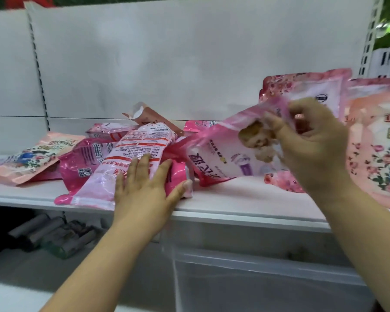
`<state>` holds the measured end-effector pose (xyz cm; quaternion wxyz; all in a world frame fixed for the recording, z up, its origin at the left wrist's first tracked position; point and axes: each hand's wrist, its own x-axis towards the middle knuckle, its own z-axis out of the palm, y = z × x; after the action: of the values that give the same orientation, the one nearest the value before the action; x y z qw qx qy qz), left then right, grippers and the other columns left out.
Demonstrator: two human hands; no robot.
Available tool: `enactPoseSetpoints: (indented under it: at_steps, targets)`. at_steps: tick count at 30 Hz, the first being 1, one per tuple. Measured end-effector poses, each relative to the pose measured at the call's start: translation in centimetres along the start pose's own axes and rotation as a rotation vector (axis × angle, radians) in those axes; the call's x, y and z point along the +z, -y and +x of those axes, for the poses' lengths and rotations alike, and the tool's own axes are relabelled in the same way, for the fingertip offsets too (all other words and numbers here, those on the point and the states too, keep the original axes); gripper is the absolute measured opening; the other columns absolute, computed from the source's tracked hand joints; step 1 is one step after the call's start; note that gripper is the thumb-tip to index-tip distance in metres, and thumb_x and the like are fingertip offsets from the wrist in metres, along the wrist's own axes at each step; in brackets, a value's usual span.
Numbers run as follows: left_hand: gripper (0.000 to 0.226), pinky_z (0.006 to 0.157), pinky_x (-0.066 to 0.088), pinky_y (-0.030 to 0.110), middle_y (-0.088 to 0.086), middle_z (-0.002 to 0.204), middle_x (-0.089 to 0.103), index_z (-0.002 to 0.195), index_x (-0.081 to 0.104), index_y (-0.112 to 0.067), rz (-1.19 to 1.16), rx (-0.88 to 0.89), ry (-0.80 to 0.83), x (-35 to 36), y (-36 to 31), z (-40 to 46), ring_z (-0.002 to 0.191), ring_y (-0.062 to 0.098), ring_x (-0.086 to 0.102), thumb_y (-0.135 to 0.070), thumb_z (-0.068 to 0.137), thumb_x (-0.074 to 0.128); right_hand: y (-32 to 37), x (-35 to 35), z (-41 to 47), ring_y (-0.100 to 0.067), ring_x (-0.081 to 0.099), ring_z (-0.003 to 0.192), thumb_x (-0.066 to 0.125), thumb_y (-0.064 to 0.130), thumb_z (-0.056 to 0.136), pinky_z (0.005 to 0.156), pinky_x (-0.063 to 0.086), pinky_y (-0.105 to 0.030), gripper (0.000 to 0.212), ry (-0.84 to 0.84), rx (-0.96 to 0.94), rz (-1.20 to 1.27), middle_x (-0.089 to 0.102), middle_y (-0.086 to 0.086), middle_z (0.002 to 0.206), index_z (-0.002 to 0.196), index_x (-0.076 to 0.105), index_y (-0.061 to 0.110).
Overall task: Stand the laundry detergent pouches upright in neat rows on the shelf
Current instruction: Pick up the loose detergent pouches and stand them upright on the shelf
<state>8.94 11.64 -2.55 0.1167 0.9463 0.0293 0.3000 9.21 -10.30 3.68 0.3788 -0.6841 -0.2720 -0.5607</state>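
Several pink detergent pouches lie in a loose heap on the white shelf. My right hand grips the top edge of a pink-and-white pouch and holds it tilted, its lower corner near the shelf. My left hand lies flat with straight fingers on a pale pink pouch lying face down at the shelf's front. At the right, two rose-patterned pouches stand upright against the back panel, and a peach floral pouch stands closer to me.
A peach pouch lies flat at the left end of the shelf. The white back panel rises behind the heap. Grey rolls lie on the lower shelf at left. A clear plastic bin sits below the shelf edge.
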Motion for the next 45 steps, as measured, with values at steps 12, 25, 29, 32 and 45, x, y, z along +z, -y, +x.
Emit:
enactPoseSetpoints:
  at_steps: [12,25,29,32,45]
  targets:
    - [0.086,0.112,0.011,0.041,-0.001,0.138,0.046,0.124,0.058,-0.020,-0.509,0.075,-0.242,-0.6,0.3,-0.3,0.136,0.019,0.028,-0.069,0.070,0.012,-3.0,-4.4,-3.2,-0.005,0.055,0.035,0.063,0.008,0.083,0.037,0.049,-0.021,0.026,-0.198,0.965,0.458,0.057,0.007,0.038,0.065,0.047,0.016]
    - [0.052,0.058,0.051,0.021,0.003,0.067,0.070,0.092,0.060,-0.020,-1.572,-0.175,0.597,3.9,-8.6,-9.5,0.064,0.011,0.066,-0.061,0.061,0.060,2.8,-4.3,-10.0,-0.021,0.068,0.089,0.066,0.017,0.081,0.079,0.056,-0.041,0.021,-0.532,0.996,0.516,0.065,-0.011,0.101,0.097,0.051,0.016]
    - [0.065,0.071,0.054,0.031,0.005,0.083,0.073,0.088,0.068,-0.019,-1.579,-0.109,0.709,3.8,-7.5,-8.1,0.074,0.014,0.068,-0.071,0.058,0.042,4.9,-4.4,-12.7,-0.018,0.060,0.090,0.067,0.022,0.063,0.089,0.047,-0.039,0.035,-0.585,0.995,0.535,0.059,0.001,0.091,0.087,0.042,0.024]
    - [0.091,0.087,0.046,0.030,0.004,0.104,0.071,0.088,0.076,-0.018,-1.399,-0.096,0.974,4.9,-0.2,-8.1,0.100,0.013,0.065,-0.090,0.037,0.054,4.7,-4.0,-12.8,-0.009,0.058,0.077,0.064,0.008,0.076,0.083,0.048,-0.032,0.035,-0.655,1.009,0.581,0.057,0.008,0.080,0.083,0.035,0.026]
    - [0.074,0.068,0.057,0.027,0.013,0.098,0.070,0.108,0.061,-0.009,-1.785,-0.256,0.807,2.3,-3.7,-7.9,0.081,0.020,0.068,-0.065,0.061,0.054,6.5,0.0,-13.3,-0.007,0.061,0.089,0.066,0.013,0.059,0.100,0.042,-0.051,0.046,-0.652,0.968,0.758,0.062,0.010,0.089,0.088,0.033,0.027]
